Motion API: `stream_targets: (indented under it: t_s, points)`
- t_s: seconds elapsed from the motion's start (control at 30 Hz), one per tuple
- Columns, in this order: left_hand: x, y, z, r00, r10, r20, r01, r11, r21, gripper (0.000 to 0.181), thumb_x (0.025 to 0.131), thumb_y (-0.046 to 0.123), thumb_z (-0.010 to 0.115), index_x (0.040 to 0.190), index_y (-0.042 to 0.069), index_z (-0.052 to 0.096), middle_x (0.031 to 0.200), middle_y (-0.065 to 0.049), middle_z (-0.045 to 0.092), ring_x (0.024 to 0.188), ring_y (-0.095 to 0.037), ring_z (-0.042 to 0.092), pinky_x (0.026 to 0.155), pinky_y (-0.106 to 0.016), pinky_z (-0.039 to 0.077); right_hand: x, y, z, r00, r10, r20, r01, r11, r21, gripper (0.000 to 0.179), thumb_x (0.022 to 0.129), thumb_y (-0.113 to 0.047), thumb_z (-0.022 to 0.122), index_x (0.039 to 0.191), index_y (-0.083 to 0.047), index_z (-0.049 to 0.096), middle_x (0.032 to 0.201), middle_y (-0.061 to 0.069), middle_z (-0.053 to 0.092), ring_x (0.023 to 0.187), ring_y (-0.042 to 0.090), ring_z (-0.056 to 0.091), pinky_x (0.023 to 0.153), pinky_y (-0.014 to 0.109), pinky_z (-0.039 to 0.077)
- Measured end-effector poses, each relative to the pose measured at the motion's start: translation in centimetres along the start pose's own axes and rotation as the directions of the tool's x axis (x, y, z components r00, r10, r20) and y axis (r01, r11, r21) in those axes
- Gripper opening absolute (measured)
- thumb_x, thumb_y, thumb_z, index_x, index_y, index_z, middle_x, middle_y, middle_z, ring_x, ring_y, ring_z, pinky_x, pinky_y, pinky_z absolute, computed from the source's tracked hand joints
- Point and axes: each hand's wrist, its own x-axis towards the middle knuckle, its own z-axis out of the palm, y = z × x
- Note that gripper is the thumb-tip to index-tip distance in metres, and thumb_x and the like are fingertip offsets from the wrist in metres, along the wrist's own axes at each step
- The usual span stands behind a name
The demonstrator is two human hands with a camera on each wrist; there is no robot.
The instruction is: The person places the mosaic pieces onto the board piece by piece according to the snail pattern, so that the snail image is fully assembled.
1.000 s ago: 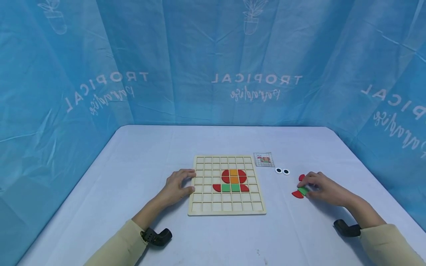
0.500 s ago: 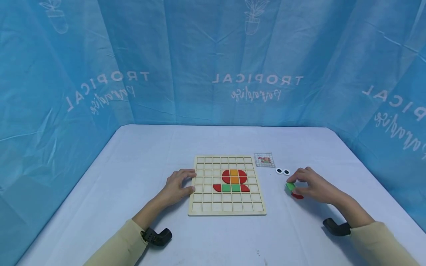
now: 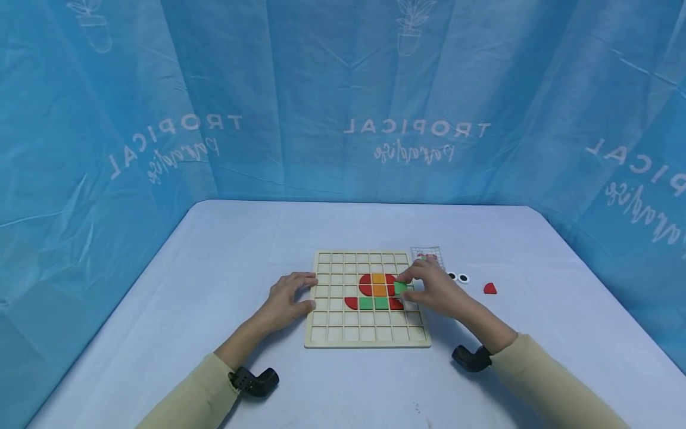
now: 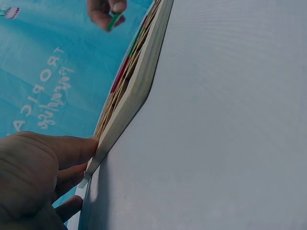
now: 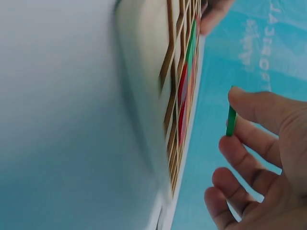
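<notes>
A pale wooden grid board [image 3: 337, 344] lies on the table, with red quarter-round, orange square and green square tiles set in its cells. At its left edge, the fingers and thumb of my left hand [image 3: 289, 298] rest against the rim. My right hand [image 3: 431, 289] pinches a green square tile [image 3: 400, 288] between thumb and fingertips, above the right part of the board. In the right wrist view this green tile [image 5: 231, 120] appears edge-on, apart from the board. The red pieces below it are partly covered by my fingers.
A small printed pattern card [image 3: 427, 252] lies beyond the board's right corner, partly behind my right hand. Two round eye pieces [image 3: 463, 278] and a red rounded piece [image 3: 490, 288] lie farther right. Blue curtains [image 3: 354, 101] surround the white table [image 3: 246, 238].
My right hand has picked up the green tile and carried it left over the board. A loose red piece near its earlier spot no longer shows. My left hand stays at the edge.
</notes>
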Motion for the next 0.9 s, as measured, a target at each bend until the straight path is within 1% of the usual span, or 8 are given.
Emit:
stream_targets:
  t_s: [0.07,0.13,0.23,0.33,0.4,0.5,0.7,0.9]
  points:
    - [0.0,0.1,0.0,1.0,-0.009,0.002,0.009,1.0,-0.007,0.046,0.081,0.012,0.07,0.124,0.005,0.058,0.14,-0.009,0.049,0.134,-0.034,0.035,0.114,-0.057,0.016,0.8,-0.8,0.8,1.0,-0.014,-0.006,0.014,1.0,0.007,0.027,0.076,-0.02,0.077,0.102,-0.017,0.071,0.098,-0.002,0.063,0.107,0.023,0.048,0.095,0.045,0.044]
    - [0.0,0.2,0.0,1.0,-0.006,0.0,0.006,1.0,-0.007,0.045,0.08,0.011,0.07,0.124,0.004,0.058,0.139,-0.01,0.049,0.134,-0.034,0.036,0.113,-0.057,0.017,1.5,-1.5,1.5,1.0,-0.03,-0.006,0.031,1.0,0.005,0.027,0.076,-0.022,0.077,0.102,-0.017,0.071,0.099,-0.002,0.064,0.098,0.018,0.047,0.081,0.036,0.045]
    - [0.0,0.2,-0.1,1.0,-0.008,0.0,0.008,1.0,-0.013,0.046,0.08,0.011,0.07,0.124,0.004,0.058,0.139,-0.01,0.049,0.134,-0.034,0.036,0.113,-0.057,0.016,2.5,-2.3,2.5,0.999,-0.042,0.005,0.042,0.999,0.004,0.026,0.077,-0.023,0.077,0.102,-0.017,0.071,0.1,-0.002,0.065,0.093,0.016,0.045,0.075,0.03,0.042]
    - [0.0,0.1,0.0,1.0,-0.005,0.004,0.005,1.0,-0.007,0.045,0.081,0.011,0.07,0.124,0.005,0.058,0.14,-0.009,0.049,0.134,-0.034,0.035,0.113,-0.058,0.016,3.2,-3.0,3.4,0.999,-0.047,0.027,0.047,0.999,0.011,0.025,0.078,-0.024,0.076,0.101,-0.019,0.072,0.1,-0.003,0.064,0.089,0.015,0.043,0.07,0.027,0.039]
    - [0.1,0.1,0.0,1.0,-0.012,0.01,0.012,1.0,-0.013,0.045,0.081,0.012,0.07,0.125,0.005,0.057,0.14,-0.009,0.048,0.135,-0.033,0.035,0.113,-0.057,0.015,3.6,-3.4,3.9,0.998,-0.054,0.038,0.054,0.998,0.011,0.024,0.078,-0.025,0.076,0.101,-0.019,0.072,0.097,-0.004,0.064,0.087,0.015,0.041,0.068,0.027,0.036]
    - [0.1,0.0,0.0,1.0,-0.005,0.009,0.005,1.0,-0.011,0.045,0.081,0.012,0.069,0.124,0.006,0.057,0.14,-0.009,0.048,0.134,-0.034,0.035,0.113,-0.058,0.015,4.1,-4.0,4.6,0.995,-0.088,0.042,0.089,0.996,-0.001,0.025,0.078,-0.025,0.075,0.101,-0.017,0.072,0.094,-0.004,0.063,0.083,0.014,0.041,0.068,0.027,0.034]
    - [0.1,0.0,0.0,1.0,0.005,0.012,-0.004,1.0,-0.016,0.045,0.081,0.011,0.069,0.124,0.005,0.057,0.14,-0.01,0.048,0.134,-0.034,0.035,0.113,-0.058,0.016,4.9,-4.8,5.6,0.991,-0.137,0.012,0.137,0.989,-0.05,0.025,0.077,-0.025,0.076,0.1,-0.015,0.072,0.089,-0.003,0.064,0.081,0.012,0.043,0.071,0.028,0.034]
    - [0.1,0.0,0.0,1.0,-0.008,0.022,0.009,1.0,-0.028,0.046,0.081,0.012,0.069,0.125,0.005,0.057,0.141,-0.009,0.047,0.134,-0.033,0.035,0.113,-0.058,0.014,5.4,-5.2,6.2,0.994,-0.106,0.018,0.107,0.99,-0.091,0.026,0.078,-0.029,0.076,0.101,-0.017,0.072,0.089,-0.002,0.062,0.081,0.013,0.043,0.071,0.028,0.035]
